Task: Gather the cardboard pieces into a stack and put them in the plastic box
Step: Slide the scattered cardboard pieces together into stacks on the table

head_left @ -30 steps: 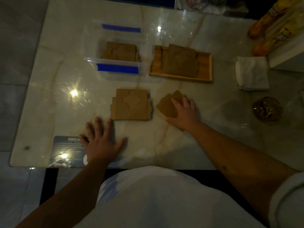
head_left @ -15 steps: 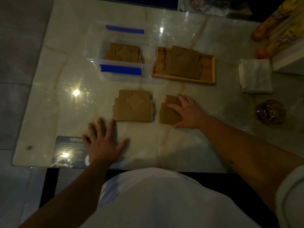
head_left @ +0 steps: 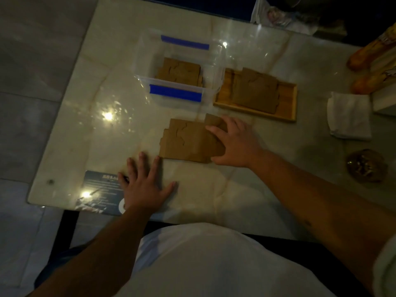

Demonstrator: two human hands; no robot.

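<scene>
Centrally, the right hand [head_left: 236, 144] lies flat, fingers spread, on a small cardboard piece [head_left: 215, 123] that overlaps the 3 o'clock edge of the larger pile [head_left: 185, 141] on the table [head_left: 107, 93]. The grip is open and pressing down, not clamped; the piece is pinned under the palm rather than held. The left hand [head_left: 143, 187] rests at 7 o'clock of the pile, open and flat on the table, fingertips just short of the pile's near corner, partly covering a dark card [head_left: 100, 189].

The box [head_left: 147, 67], clear plastic with blue tape strips, stands at 12 o'clock of the pile and already contains cardboard [head_left: 181, 70]. A wooden tray [head_left: 287, 101] at 1 o'clock carries a further sheet [head_left: 255, 91]. A folded napkin [head_left: 348, 116] and a small round dish [head_left: 366, 166] sit well apart at 3 o'clock.

Judged stage: gathering; the pile is not yet squared or lifted.

Risks. The pieces look thin and the table glossy, so a flat push may skid the whole pile toward 9 o'clock instead of seating the small piece on top; the left hand is not yet placed as a stop. Jigsaw-like edges may catch and fan the layers. Lifting from a smooth surface needs a fingertip under an edge; a partial pinch could shed lower pieces. The box's near wall could snag a tilted stack on entry.
</scene>
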